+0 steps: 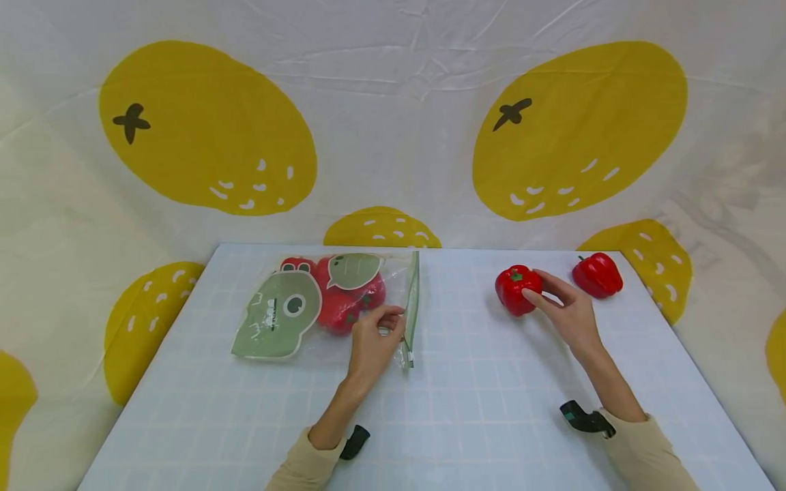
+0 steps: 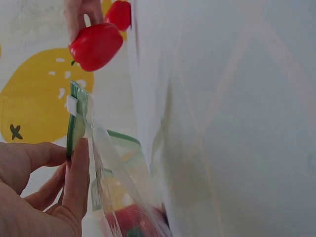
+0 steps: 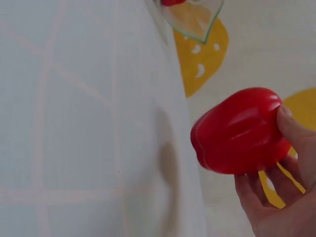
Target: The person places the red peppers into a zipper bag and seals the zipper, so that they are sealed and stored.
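Red pepper [image 1: 514, 293]: pinched in right hand [image 1: 571, 317], above table [image 1: 467, 409], right of the plastic bag [image 1: 276, 324]. Bag: long axis left to right; zip edge [image 1: 413, 303], toward the pepper, pinched in left hand [image 1: 373, 344].

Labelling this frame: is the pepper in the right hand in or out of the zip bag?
Out: in the head view, the right hand holds the pepper right of the zip bag, tabletop showing between them.
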{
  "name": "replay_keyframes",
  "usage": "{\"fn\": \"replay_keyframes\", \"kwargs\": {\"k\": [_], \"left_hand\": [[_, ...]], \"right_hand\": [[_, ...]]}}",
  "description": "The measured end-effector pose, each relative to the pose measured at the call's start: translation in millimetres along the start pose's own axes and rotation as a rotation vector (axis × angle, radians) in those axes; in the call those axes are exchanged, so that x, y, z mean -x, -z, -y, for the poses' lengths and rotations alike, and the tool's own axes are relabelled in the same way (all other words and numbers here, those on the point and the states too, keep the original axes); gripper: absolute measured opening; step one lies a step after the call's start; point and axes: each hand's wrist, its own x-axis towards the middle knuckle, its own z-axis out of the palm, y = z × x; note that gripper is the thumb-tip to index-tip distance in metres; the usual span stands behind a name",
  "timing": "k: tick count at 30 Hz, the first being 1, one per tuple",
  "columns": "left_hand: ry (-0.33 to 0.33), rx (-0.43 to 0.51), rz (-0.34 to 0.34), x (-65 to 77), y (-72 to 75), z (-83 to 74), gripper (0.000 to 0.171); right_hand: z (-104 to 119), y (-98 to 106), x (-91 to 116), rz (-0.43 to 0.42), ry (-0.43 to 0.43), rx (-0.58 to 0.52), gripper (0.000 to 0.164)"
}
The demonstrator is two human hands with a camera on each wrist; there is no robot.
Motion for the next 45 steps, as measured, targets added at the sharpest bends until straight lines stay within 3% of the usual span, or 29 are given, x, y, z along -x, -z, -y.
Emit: {"fn": "replay_keyframes", "kwargs": {"k": [12, 30, 39, 45], "left_hand": [[0.01, -0.006, 0.004, 0.3, -1.2, 1.4, 0.013], [-0.046, 0.003, -0.066, -0.8, -4.3, -2.7, 0.011], [-0.025, 0.017, -0.064, -0.5, -5.5, -2.9, 0.012], [-0.035, 0.022, -0.066, -1.0, -5.2, -3.9, 0.012]], "right_hand": [[13.6, -26.0, -6.5, 0.073, -0.099, -0.108, 0.077], [25.9, -71.4, -17.3, 0.18, -0.14, -0.236, 0.074], [31.4, -96.9, -20.1, 0.224, -0.137, -0.272, 0.072], [38.3, -112.4, -21.3, 0.255, -0.168, -0.364, 0.071]]}}
